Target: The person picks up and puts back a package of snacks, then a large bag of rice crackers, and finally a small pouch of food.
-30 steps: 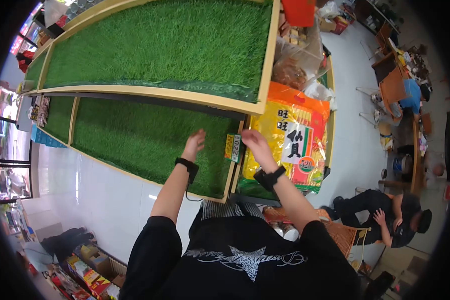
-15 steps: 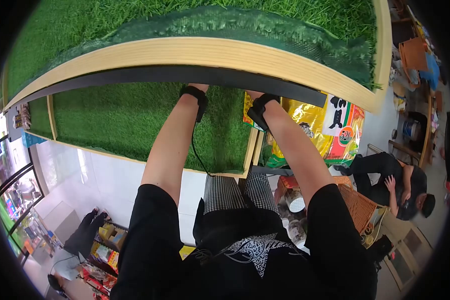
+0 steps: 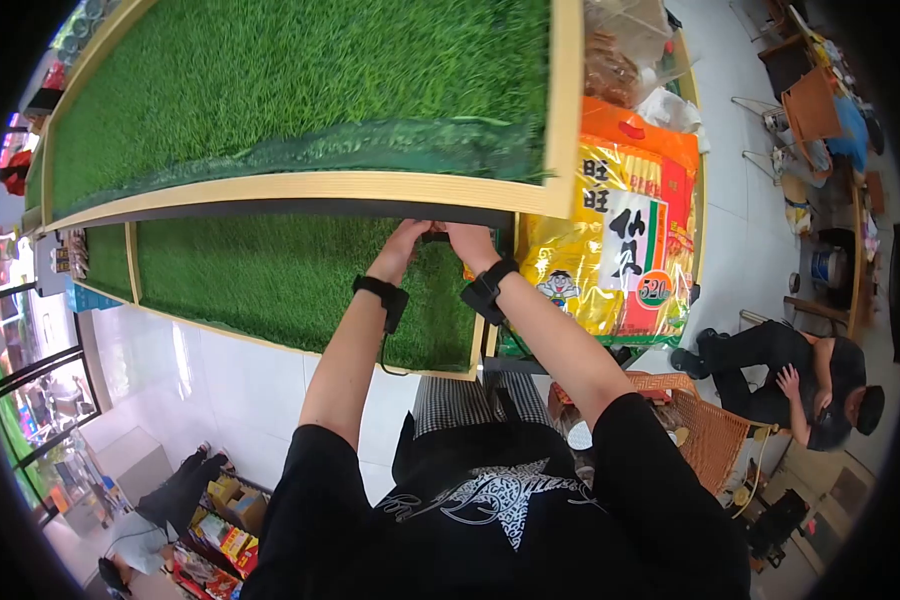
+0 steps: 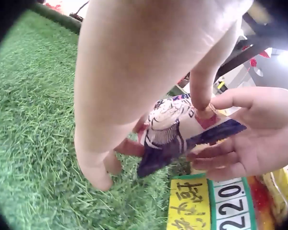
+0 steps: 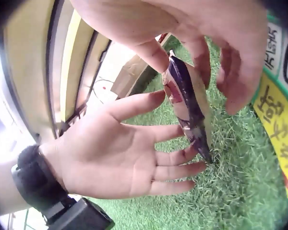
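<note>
Both hands meet over the lower grass-lined shelf (image 3: 270,265), just under the upper shelf's front edge. Between them is a small wrapped snack packet (image 4: 170,120), pale with a printed figure and dark purple crimped ends. My left hand (image 3: 398,255) pinches it, the thumb on its face and fingers at its other side. From the opposite side my right hand (image 3: 470,245) pinches the same packet (image 5: 187,98) by thumb and fingers. In the head view the hands mostly cover it. A yellow and green price card (image 4: 211,203) reading 220 stands close below the right hand.
The wooden rim of the upper shelf (image 3: 350,190) overhangs the hands. To the right lies a big yellow and red snack bag (image 3: 610,240). A wicker basket (image 3: 705,435) stands by the shelf front, and a seated person (image 3: 790,390) is farther right.
Earlier the hands were apart with nothing in them, then they reached in, hidden beneath the upper shelf. Now they have drawn back and come together with the packet between them.
</note>
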### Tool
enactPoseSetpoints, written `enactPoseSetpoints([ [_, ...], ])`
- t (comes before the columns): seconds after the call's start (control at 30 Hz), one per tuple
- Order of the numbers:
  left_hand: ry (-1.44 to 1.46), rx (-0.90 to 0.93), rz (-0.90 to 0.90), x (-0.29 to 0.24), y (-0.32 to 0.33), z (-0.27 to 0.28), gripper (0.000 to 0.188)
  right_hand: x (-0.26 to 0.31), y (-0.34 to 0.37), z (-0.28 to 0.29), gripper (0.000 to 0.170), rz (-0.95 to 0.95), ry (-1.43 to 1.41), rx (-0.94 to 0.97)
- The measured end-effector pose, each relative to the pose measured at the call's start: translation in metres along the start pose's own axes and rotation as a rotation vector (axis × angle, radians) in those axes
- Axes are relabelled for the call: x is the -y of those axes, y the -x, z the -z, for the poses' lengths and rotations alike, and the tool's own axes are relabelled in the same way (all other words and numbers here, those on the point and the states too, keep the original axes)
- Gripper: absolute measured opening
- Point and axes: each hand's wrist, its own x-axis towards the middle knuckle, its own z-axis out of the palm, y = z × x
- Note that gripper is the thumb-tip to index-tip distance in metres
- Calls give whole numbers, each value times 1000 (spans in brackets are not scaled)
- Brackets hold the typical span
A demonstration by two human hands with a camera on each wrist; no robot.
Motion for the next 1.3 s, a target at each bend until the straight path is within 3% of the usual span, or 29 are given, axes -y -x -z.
enactPoseSetpoints([
  [0.1, 21, -56, -192, -13, 22, -25, 39, 13, 17, 14, 26, 1, -207, -77],
  [0.2, 63, -37, -296, -26, 37, -56, 41, 36, 39, 54, 31, 141, -288, -104],
  [0.27, 138, -3, -341, -59, 60, -97, 43, 51, 50, 76, 32, 151, -398, -314],
  [0.4, 144, 139, -529, -82, 43, -153, 45, 79, 61, 144, 29, 87, -208, -471],
  [0.47, 109, 196, -632, -69, 3, -168, 47, 57, 48, 167, 30, 188, -136, -507],
  [0.53, 152, 188, -589, -66, 0, -188, 48, 35, 37, 186, 36, 199, -138, -433],
  [0.6, 160, 191, -544, -52, -18, -192, 49, -4, 26, 202, 43, 110, 273, -382],
  [0.63, 152, 200, -484, -47, -26, -193, 51, -14, 25, 211, 49, 58, 208, -262],
  [0.67, 164, 187, -503, -45, -29, -194, 51, -27, 22, 215, 49, 108, 201, -222],
  [0.73, 12, 21, -539, -35, -27, -195, 55, 1, 48, 213, 49, 253, 75, -224],
  [0.8, -5, -78, -607, -33, -4, -196, 58, 31, 75, 210, 43, 63, -58, -242],
  [0.87, -129, -132, -650, -52, 45, -193, 59, 18, 86, 210, 40, 71, -128, -239],
  [0.9, -179, -175, -543, -31, 30, -180, 69, 9, 96, 208, 39, 108, -89, -281],
  [0.97, -94, -78, -658, 11, 27, -156, 66, -10, 125, 203, 38, 127, -171, -308],
  [1.0, -60, -198, -552, 8, 72, -158, 62, -16, 142, 199, 37, 104, -288, -291],
  [1.03, 39, -158, -626, 38, 71, -143, 58, 0, 166, 198, 30, 92, -129, -214],
  [1.07, 181, -142, -603, 51, 96, -136, 58, -23, 177, 195, 22, 84, -177, -151],
  [1.1, 139, -278, -513, 44, 143, -136, 55, -21, 197, 188, 17, 35, -135, -107],
  [1.13, 122, -356, -468, 66, 160, -124, 55, -20, 214, 183, 17, -97, -120, -23],
  [1.2, 228, -518, -432, 92, 204, -112, 51, -20, 240, 166, 18, -2, -167, 155],
  [1.27, 421, -630, -350, 108, 247, -99, 49, -14, 248, 153, 17, -108, -32, 407],
  [1.3, 571, -624, -383, 115, 266, -92, 47, -11, 246, 145, 17, -101, -20, 430],
])
